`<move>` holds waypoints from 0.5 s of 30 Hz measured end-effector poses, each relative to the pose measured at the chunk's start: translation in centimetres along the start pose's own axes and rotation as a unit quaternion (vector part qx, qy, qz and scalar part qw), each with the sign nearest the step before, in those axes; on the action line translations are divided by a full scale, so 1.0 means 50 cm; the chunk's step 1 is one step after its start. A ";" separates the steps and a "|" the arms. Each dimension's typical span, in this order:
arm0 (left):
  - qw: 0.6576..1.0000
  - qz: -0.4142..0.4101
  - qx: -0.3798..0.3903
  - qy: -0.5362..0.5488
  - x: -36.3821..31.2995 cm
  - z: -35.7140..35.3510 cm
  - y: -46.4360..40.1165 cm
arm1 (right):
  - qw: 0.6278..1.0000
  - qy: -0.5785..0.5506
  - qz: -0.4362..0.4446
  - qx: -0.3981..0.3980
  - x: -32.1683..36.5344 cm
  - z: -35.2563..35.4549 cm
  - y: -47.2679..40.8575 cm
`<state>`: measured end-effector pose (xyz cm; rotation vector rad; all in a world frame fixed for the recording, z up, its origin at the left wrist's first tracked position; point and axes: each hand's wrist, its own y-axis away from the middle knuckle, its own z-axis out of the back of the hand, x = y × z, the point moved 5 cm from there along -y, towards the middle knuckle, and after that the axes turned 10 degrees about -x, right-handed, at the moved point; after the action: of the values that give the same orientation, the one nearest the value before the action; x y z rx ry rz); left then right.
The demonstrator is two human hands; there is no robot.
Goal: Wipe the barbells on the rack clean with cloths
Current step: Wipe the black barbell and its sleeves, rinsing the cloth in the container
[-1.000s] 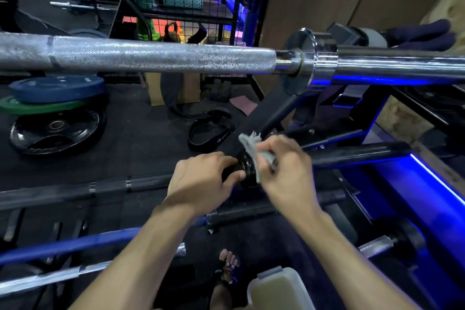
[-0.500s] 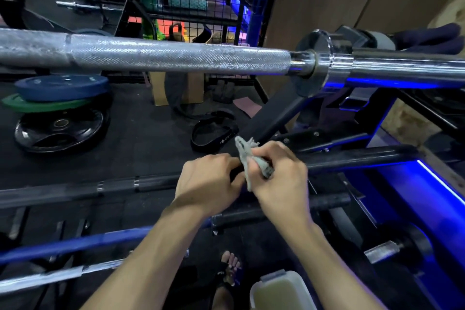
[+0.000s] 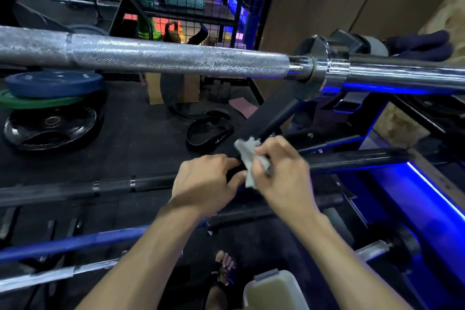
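Observation:
A black barbell (image 3: 352,158) lies across the rack at mid height. My left hand (image 3: 203,181) grips its shaft just left of the collar. My right hand (image 3: 281,168) holds a crumpled grey-white cloth (image 3: 247,156) pressed around the bar at the collar; part of the cloth sticks up above my fingers. A chrome knurled barbell (image 3: 176,58) spans the frame above, on a higher rack level. Below lie a blue barbell (image 3: 75,244) and a silver one (image 3: 37,277).
Weight plates (image 3: 50,103) are stacked on the floor at the left, and a black belt (image 3: 208,133) lies behind the rack. A pale plastic container (image 3: 271,292) stands by my sandalled foot (image 3: 224,264). Blue-lit rack frame (image 3: 412,196) runs at the right.
Both hands stay on the black barbell at the collar. The right hand has worked the cloth a little around the bar. The view has shifted slightly.

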<state>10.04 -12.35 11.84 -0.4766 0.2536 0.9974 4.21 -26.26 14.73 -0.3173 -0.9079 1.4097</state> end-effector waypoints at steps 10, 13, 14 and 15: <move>1.000 0.004 0.013 -0.006 0.001 -0.002 0.004 | 0.994 0.039 -0.095 -0.024 -0.067 0.006 -0.020; 1.000 0.007 0.006 -0.005 0.002 -0.002 0.002 | 0.991 -0.037 -0.106 -0.076 -0.058 0.034 -0.011; 1.000 0.007 0.007 -0.007 0.002 -0.003 0.003 | 0.993 -0.062 -0.077 -0.070 -0.035 0.032 0.005; 1.000 0.003 0.006 -0.011 0.002 -0.005 0.001 | 0.995 -0.063 -0.048 -0.056 -0.011 0.026 0.021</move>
<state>10.02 -12.38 11.58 -0.4533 0.2410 1.0061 2.61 -26.98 14.64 -0.2666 -1.0939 1.3045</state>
